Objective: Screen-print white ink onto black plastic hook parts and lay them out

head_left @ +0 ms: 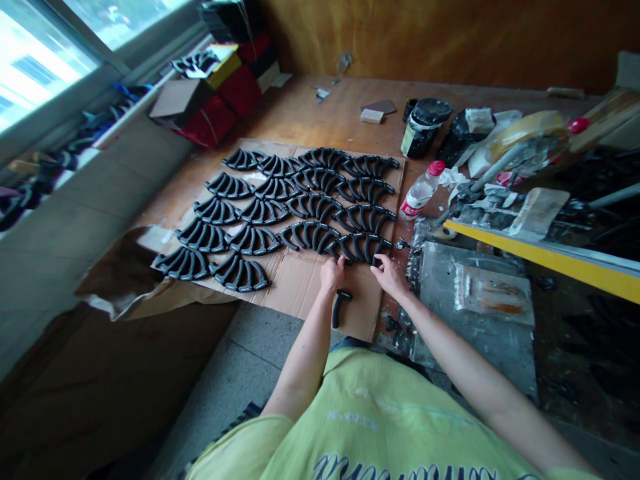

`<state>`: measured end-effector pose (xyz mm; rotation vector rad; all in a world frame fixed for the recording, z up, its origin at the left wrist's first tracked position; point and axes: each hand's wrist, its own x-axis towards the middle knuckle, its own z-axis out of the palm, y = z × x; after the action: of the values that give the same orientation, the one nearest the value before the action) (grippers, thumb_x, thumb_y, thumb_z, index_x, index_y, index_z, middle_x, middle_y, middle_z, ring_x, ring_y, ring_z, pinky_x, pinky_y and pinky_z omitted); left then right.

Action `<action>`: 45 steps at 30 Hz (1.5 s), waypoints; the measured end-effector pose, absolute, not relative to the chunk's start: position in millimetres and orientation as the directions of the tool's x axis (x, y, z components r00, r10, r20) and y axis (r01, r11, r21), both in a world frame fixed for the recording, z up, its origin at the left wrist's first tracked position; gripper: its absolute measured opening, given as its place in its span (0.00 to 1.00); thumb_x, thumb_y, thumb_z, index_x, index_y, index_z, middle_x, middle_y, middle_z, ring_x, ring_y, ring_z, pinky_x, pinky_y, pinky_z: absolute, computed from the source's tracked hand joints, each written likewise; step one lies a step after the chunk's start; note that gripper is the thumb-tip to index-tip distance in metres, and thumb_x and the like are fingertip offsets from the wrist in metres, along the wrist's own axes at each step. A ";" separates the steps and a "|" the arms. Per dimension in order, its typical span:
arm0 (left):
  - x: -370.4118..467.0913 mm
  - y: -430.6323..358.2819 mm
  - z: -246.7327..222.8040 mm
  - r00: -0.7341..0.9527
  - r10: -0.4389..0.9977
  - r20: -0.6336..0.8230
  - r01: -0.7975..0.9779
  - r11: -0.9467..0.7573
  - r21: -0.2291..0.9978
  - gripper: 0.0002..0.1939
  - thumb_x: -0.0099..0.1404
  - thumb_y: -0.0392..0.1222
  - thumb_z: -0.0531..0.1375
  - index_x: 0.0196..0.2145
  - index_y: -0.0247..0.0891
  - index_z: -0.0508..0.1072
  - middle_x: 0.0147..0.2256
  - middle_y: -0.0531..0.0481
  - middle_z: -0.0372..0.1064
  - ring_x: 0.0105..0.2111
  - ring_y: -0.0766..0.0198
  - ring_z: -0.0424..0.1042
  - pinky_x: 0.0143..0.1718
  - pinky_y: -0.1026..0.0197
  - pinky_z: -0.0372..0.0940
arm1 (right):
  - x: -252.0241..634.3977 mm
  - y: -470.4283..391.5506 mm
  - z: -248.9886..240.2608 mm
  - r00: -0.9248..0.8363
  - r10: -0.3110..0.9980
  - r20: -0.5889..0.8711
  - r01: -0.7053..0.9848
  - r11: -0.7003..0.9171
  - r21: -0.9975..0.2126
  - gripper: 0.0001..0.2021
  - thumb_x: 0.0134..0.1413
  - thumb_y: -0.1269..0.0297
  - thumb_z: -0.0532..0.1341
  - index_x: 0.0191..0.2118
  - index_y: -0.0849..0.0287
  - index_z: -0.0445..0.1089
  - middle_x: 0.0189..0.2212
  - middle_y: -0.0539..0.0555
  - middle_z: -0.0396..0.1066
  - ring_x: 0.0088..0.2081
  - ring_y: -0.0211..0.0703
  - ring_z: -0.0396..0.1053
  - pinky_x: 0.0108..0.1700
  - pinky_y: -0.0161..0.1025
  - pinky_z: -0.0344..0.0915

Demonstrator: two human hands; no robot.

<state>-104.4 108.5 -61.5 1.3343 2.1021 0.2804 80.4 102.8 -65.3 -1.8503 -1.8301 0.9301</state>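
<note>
Rows of black curved pieces [260, 210] lie side by side in fan shapes on a flat cardboard sheet [295, 280]. At the near end of the right-hand column, my left hand [333, 273] is closed at the lower left edge of a fan, its fingertips on a black piece. My right hand [389, 275] pinches the right end of that same fan, with black showing between thumb and fingers. One loose black curved piece [341, 308] lies on the cardboard just below my left hand, touched by neither hand.
A red-capped plastic bottle [421, 191] stands right of the cardboard, with black tubs [425, 127] behind it. A yellow-edged metal device [550, 260] juts in from the right above a grey plate [440, 320]. Red boxes [207, 123] sit back left.
</note>
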 end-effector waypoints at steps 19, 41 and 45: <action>-108.1 -10.1 -71.5 -0.047 0.923 -0.383 0.928 0.182 0.325 0.13 0.67 0.53 0.52 0.41 0.41 0.63 0.33 0.46 0.76 0.33 0.55 0.76 0.29 0.61 0.58 | 139.2 14.6 1.5 -0.063 0.996 -0.062 0.560 -0.017 -0.829 0.13 0.56 0.70 0.59 0.47 0.55 0.72 0.43 0.52 0.75 0.37 0.37 0.73 0.42 0.36 0.69; 73.0 -39.2 13.7 -0.201 0.979 -0.024 0.759 0.171 0.628 0.16 0.64 0.55 0.53 0.41 0.42 0.70 0.25 0.55 0.69 0.25 0.66 0.68 0.30 0.66 0.59 | 485.6 -35.4 -32.2 0.369 0.926 0.076 0.838 -0.296 -0.458 0.15 0.55 0.68 0.59 0.48 0.58 0.73 0.42 0.60 0.73 0.44 0.51 0.70 0.49 0.46 0.65; 91.4 -45.2 21.7 -0.226 0.974 -0.027 0.685 0.179 0.707 0.17 0.64 0.56 0.54 0.40 0.41 0.71 0.24 0.55 0.67 0.25 0.66 0.67 0.28 0.66 0.59 | 408.1 -17.5 -7.2 -0.082 0.954 0.289 0.792 0.239 -0.563 0.16 0.58 0.70 0.58 0.51 0.57 0.71 0.45 0.58 0.70 0.48 0.49 0.66 0.53 0.46 0.63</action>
<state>91.4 -45.2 21.7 1.5557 1.9804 0.7948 408.1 -17.5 -7.2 -1.5931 -1.9129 0.3470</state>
